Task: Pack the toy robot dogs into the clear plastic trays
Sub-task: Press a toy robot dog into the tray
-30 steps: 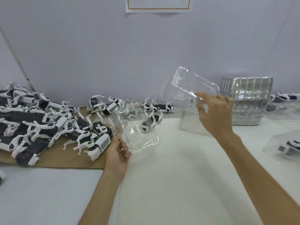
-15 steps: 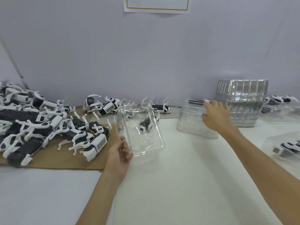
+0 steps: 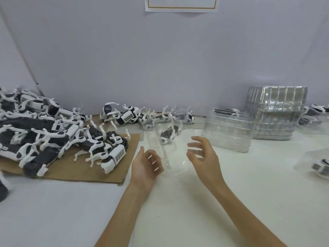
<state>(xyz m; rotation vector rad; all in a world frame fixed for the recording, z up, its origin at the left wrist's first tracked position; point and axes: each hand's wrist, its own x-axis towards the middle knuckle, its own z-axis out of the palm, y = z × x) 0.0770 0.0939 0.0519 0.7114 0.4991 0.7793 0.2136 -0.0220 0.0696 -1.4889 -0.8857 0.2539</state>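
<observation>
The clear tray (image 3: 168,154) at centre is motion-blurred; whether the left hand (image 3: 145,165) has a grip on it cannot be told. Edges cut off the paper sheet (image 3: 180,4) at 12 o'clock, the dog pile (image 3: 35,132) at 9, a packed tray (image 3: 316,163) at 3.

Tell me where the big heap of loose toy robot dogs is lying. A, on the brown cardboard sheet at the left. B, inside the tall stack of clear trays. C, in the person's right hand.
A: the heap of toy robot dogs lies on the brown cardboard sheet at the left of the view.
</observation>
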